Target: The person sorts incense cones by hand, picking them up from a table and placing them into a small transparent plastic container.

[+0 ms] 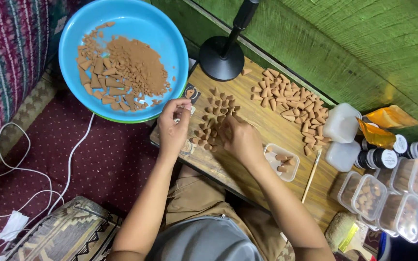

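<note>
A low wooden surface (pixel 286 133) stands against a green plank wall (pixel 364 38) over a dark red dotted carpet (pixel 107 159), carrying a black lamp base (pixel 222 58), a blue bowl (pixel 136 19) of brown powder and broken pieces, and lidded clear boxes (pixel 364 195). The left hand (pixel 174 123) is pinched shut on a small clear packet (pixel 186 112). The right hand (pixel 240 137), fingers curled together, rests on the near pile of brown incense cones (pixel 214 121); whether it grips one, I cannot tell.
</note>
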